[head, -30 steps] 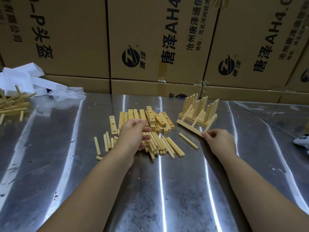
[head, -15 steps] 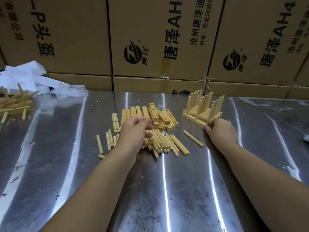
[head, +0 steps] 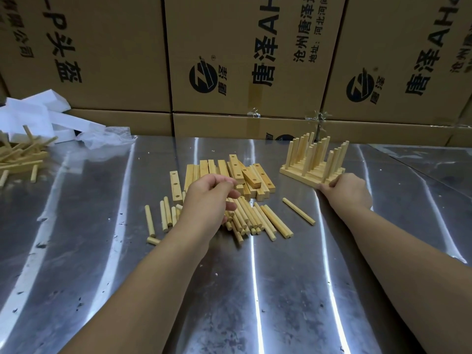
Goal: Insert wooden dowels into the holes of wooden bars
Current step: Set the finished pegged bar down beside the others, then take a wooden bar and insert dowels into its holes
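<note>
Head view: both hands above the metal table [head: 255, 302].
Left hand [head: 208, 200], fingers curled, hovered over loose dowels [head: 258, 217] beside drilled bars [head: 255, 177]; any hold was unclear. Right hand [head: 346, 189] gripped the near edge of the doweled bars [head: 313, 172].

"唐泽 AH", "沧州唐泽", "地址:河北河间" on the middle cardboard box [head: 255, 47]; "-P头盔" on the left box [head: 107, 42].

The single wide-angle camera sits on the person's head, close above the steel counter [head: 255, 302], and faces forward and down toward the cardboard boxes [head: 115, 47] at 12 o'clock, with the left forearm [head: 143, 290] entering from 7 o'clock and the right forearm [head: 408, 251] from 5 o'clock.
</note>
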